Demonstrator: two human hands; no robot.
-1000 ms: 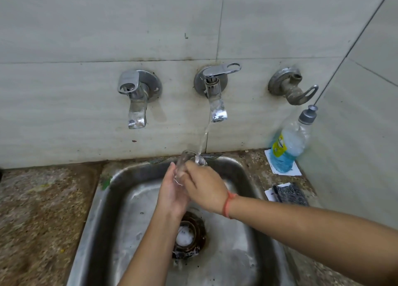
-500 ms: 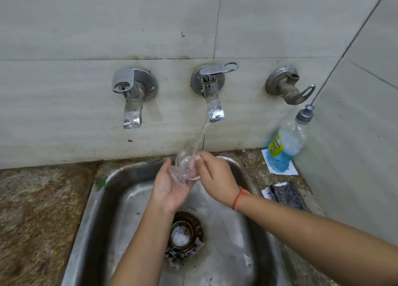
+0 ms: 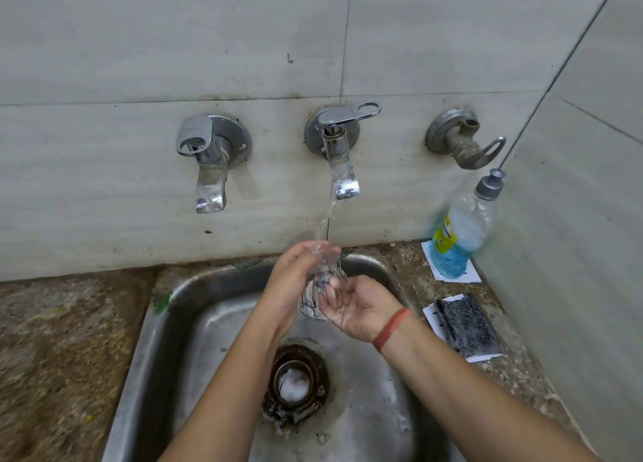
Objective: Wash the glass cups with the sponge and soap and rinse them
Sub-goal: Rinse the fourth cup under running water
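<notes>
A clear ribbed glass cup point(image 3: 322, 285) is tilted under the water stream point(image 3: 324, 219) from the middle tap point(image 3: 342, 155), above the steel sink point(image 3: 163, 322). My left hand point(image 3: 290, 280) grips the cup's upper end from the left, where the water lands. My right hand point(image 3: 363, 313) lies palm up at the cup's lower end, its fingers curled against the glass and showing through it. A dark scrub sponge point(image 3: 468, 326) lies on white paper on the counter to the right. The soap bottle point(image 3: 459, 238) with blue liquid stands in the back right corner.
A closed tap point(image 3: 208, 162) is on the wall to the left and a worn tap point(image 3: 464, 141) to the right. The sink drain point(image 3: 295, 381) holds foam. A speckled stone counter point(image 3: 62, 350) lies left of the sink. Tiled walls close the back and right.
The cup has turned from mouth-up to tilted with its base under the stream. My right hand has rolled palm up and dropped to the cup's lower end; my left hand moved up.
</notes>
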